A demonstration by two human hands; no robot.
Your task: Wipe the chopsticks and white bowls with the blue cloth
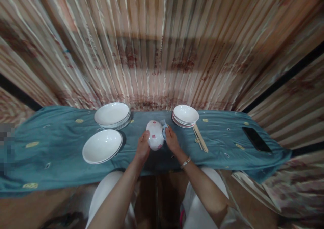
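A white bowl with red marks is held above the table, its patterned outer side facing me. My left hand grips the bowl's left edge with closed fingers. On the opposite side, my right hand pinches a blue-grey cloth against the bowl's rim. A stack of small white bowls stands just beyond my right hand. To the left of my left hand sit a white dish in a short stack and, behind it, a taller stack of white plates.
Wooden chopsticks lie right of the small bowls. A black phone rests near the right end of the table. A teal patterned tablecloth covers the tabletop. Pleated curtains hang directly behind it.
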